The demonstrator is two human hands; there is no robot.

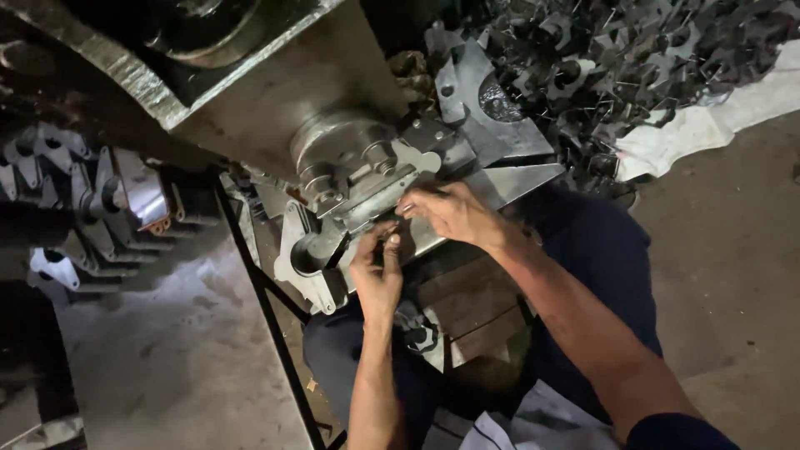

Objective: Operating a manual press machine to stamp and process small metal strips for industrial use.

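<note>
**Two bare hands at the die of a metal press, stamped parts piled on both sides**

Seen from above, a seated person in dark trousers leans over a heavy grey press tool [358, 179] bolted under a dark machine body. The left hand [377, 279] rests at the lower front edge of the tool, fingers curled as if pinching a small dark piece; what sits in that grip is too shadowed to make out. The right hand [454, 212] lies flat-fingered on a pale steel plate [521, 179] just beside the tool, fingertips touching the tool's edge; its grip looks loose and I cannot tell whether it holds anything.

A flat stamped metal blank [304, 258] with a round hole lies at the tool's lower left, touching it. Behind the plate, top right, a large tangled heap of dark stamped pieces [617, 58] spreads over a white cloth [708, 125]. At the left, neat rows of stacked parts [92, 208] stand on the floor. Judging by the two piles, much work appears done and much remains, with one piece now at the tool.
</note>
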